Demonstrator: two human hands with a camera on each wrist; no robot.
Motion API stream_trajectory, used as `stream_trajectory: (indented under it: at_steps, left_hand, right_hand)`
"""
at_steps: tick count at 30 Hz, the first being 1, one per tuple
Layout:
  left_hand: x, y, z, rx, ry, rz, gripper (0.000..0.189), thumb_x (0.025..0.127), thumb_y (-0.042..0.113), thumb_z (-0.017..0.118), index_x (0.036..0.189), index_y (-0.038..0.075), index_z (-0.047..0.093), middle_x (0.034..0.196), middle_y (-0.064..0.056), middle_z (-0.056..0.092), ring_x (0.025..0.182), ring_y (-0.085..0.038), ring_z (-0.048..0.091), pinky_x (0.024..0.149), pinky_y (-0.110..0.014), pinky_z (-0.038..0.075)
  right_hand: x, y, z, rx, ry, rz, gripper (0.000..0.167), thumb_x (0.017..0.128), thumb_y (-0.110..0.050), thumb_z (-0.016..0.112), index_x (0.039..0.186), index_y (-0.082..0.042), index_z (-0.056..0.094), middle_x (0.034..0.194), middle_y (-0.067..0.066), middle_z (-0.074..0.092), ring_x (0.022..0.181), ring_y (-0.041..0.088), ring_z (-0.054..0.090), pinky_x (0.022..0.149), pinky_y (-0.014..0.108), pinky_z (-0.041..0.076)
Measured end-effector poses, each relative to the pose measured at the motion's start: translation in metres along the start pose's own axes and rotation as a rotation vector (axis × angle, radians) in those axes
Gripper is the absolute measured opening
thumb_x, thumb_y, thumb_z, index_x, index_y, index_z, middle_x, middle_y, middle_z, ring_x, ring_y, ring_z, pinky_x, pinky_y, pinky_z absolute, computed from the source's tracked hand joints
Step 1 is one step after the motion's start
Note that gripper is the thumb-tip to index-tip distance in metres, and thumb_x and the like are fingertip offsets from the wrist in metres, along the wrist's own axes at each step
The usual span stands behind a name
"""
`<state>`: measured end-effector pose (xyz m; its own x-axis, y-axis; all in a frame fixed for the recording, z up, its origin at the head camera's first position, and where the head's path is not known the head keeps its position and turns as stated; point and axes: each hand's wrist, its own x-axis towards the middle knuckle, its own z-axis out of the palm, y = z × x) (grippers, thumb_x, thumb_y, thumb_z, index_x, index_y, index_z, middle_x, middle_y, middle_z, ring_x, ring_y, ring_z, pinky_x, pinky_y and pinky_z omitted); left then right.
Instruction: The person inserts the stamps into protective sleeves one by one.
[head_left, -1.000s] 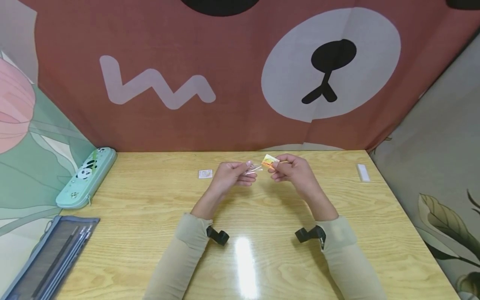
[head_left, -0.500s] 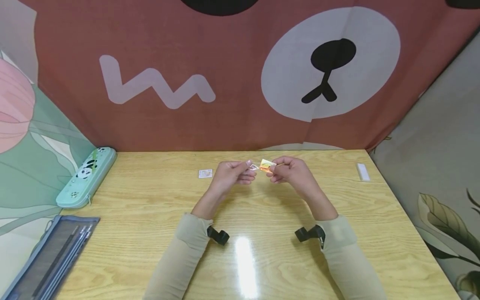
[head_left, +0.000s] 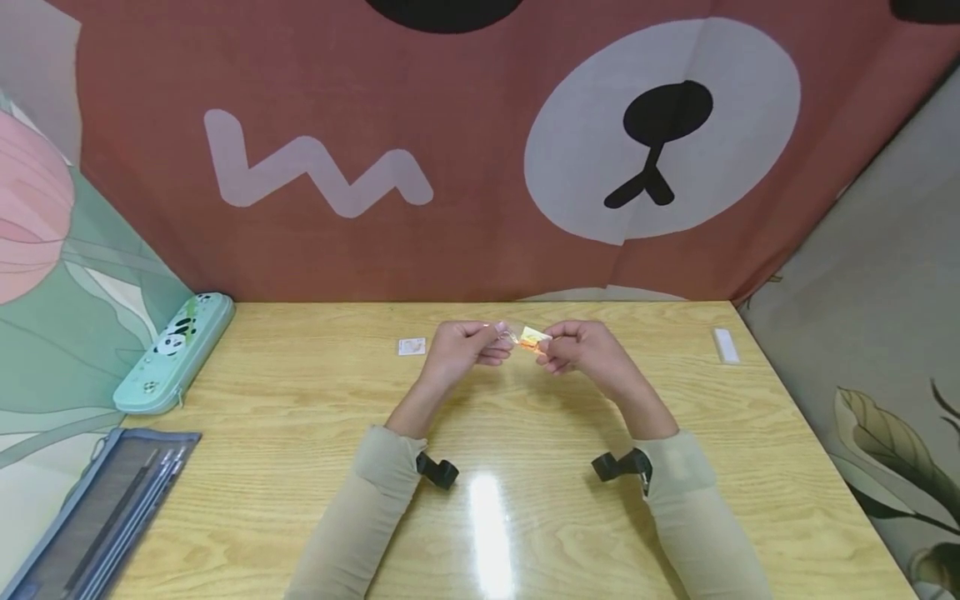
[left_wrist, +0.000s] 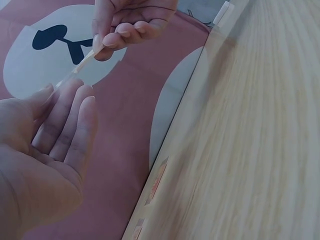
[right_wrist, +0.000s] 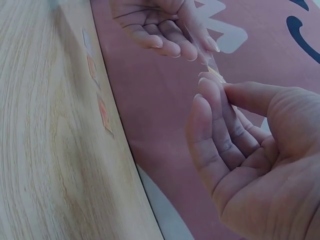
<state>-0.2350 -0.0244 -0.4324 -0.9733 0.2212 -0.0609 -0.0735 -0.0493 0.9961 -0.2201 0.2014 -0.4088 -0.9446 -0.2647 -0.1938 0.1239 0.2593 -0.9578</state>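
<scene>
My left hand (head_left: 463, 350) pinches a small clear plastic sleeve (right_wrist: 204, 54) between thumb and fingers. Facing it, my right hand (head_left: 588, 350) pinches a small yellow and orange card (head_left: 535, 338) by its right side. In the wrist views the card (left_wrist: 89, 61) is edge-on and its end meets the sleeve; how far it lies inside cannot be told. Both hands are raised above the far part of the table. A small pale card (head_left: 411, 347) lies flat to the left of my left hand.
A mint panda pencil case (head_left: 176, 354) and a blue mesh pouch (head_left: 123, 508) with pencils lie at the left of the wooden table (head_left: 300, 467). A white block (head_left: 726, 345) is near the right edge. Small orange-printed cards (right_wrist: 104, 114) show on the table in the wrist views.
The card in my right hand has come left and slightly down, from just apart from the sleeve to its edge. My left hand holds nearly the same place.
</scene>
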Motion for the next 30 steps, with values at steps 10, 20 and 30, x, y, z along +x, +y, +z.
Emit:
stream_trajectory:
  at_steps: [10,20,30]
  left_hand:
    - [-0.001,0.000,-0.001,0.071,-0.037,0.017,0.025,0.097,0.018,0.070,0.107,-0.003,0.077,0.092,-0.022,0.077,0.072,-0.016,0.077,0.072,-0.037,0.065]
    - [-0.003,-0.002,0.006,0.063,-0.042,-0.002,0.027,0.097,0.020,0.070,0.108,-0.003,0.076,0.090,-0.022,0.077,0.070,-0.016,0.076,0.070,-0.036,0.065]
    - [-0.006,-0.001,0.012,0.044,-0.031,0.021,0.030,0.097,0.024,0.071,0.109,-0.002,0.076,0.092,-0.023,0.077,0.070,-0.017,0.076,0.070,-0.036,0.065]
  right_hand:
    - [0.000,0.003,0.000,0.005,-0.022,-0.040,0.025,0.098,-0.011,0.063,0.113,0.008,0.063,0.082,0.002,0.072,0.074,0.018,0.070,0.074,0.034,0.063]
    - [0.002,0.004,0.004,-0.017,0.043,-0.048,0.031,0.102,-0.020,0.060,0.124,0.003,0.063,0.095,0.011,0.074,0.083,0.025,0.073,0.081,0.044,0.063]
    - [0.002,0.001,0.009,0.014,0.072,-0.057,0.031,0.102,-0.018,0.061,0.121,0.006,0.064,0.097,0.016,0.072,0.078,0.017,0.072,0.081,0.042,0.063]
